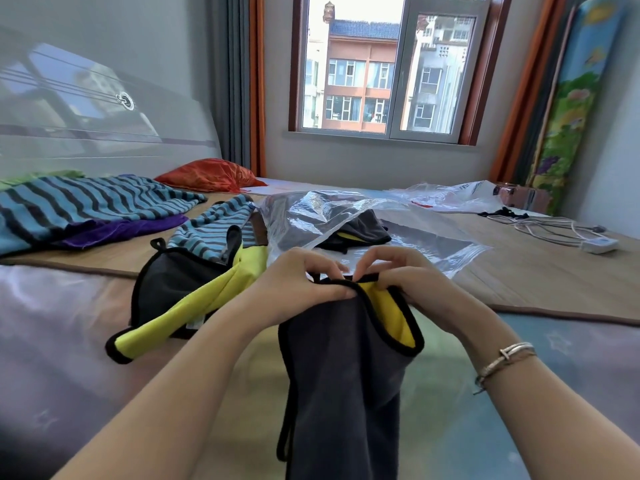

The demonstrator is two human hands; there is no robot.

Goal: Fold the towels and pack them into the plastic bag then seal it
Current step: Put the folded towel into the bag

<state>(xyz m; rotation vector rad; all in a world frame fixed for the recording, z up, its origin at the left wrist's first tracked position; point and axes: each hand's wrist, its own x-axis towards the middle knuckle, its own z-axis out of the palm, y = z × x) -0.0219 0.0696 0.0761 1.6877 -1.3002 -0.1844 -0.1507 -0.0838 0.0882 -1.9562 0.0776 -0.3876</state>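
Observation:
A grey towel with a yellow inside and black trim (343, 375) hangs in front of me above the bed. My left hand (301, 275) and my right hand (408, 278) pinch its top edge close together. Just behind my hands lies a clear plastic bag (426, 237) with a dark towel (360, 230) inside it. Another grey and yellow towel (187, 292) lies crumpled on the bed to the left. A small blue-and-black striped towel (214, 226) sits behind that one.
A large striped towel (86, 206) over a purple cloth (117, 230) lies at the far left, near an orange bag (211, 174). A second plastic bag (450, 195) and a white cable with a plug (568, 233) lie at the right. The window is ahead.

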